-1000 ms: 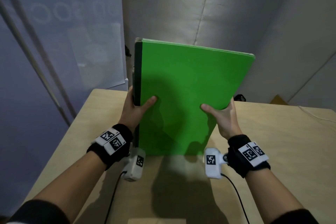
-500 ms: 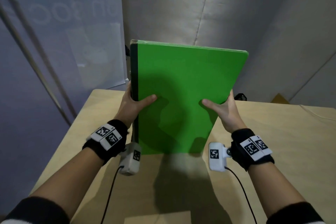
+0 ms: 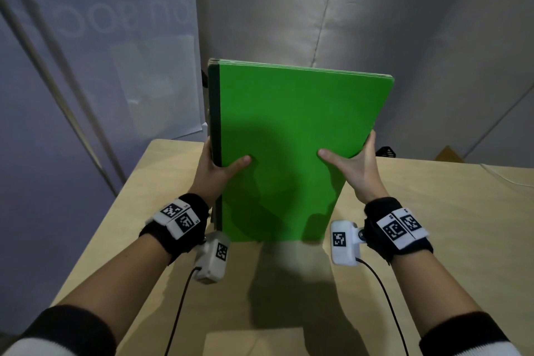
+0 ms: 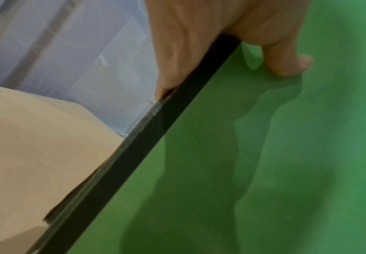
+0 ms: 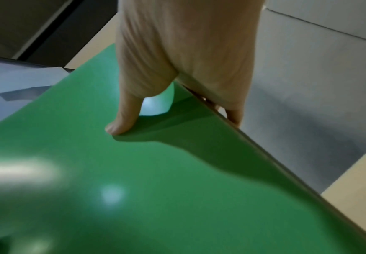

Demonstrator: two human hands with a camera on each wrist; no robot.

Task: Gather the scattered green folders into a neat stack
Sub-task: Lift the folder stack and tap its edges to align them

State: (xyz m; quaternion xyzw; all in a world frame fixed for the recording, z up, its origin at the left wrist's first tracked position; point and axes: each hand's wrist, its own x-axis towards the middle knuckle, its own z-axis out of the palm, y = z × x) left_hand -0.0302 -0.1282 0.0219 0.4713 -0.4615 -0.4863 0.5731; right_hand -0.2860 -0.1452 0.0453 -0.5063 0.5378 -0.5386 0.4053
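Observation:
A stack of green folders (image 3: 289,130) stands upright on its bottom edge on the wooden table (image 3: 450,225), its front cover facing me and a dark spine down its left side. My left hand (image 3: 215,166) grips the left spine edge, thumb on the front cover and fingers behind. My right hand (image 3: 354,166) grips the right edge the same way. In the left wrist view the left hand (image 4: 210,44) holds the dark spine of the folders (image 4: 264,154). In the right wrist view the right hand (image 5: 177,60) pinches the edge of the folders (image 5: 156,180).
Grey fabric walls rise close behind the table's far edge. A small black object (image 3: 385,151) and a brown box corner (image 3: 448,153) sit beyond the table at the right. A thin white cable (image 3: 505,175) lies along the far right of the tabletop.
The folder stack has shifted slightly left and stands a little more squarely; both hands kept their hold on its side edges.

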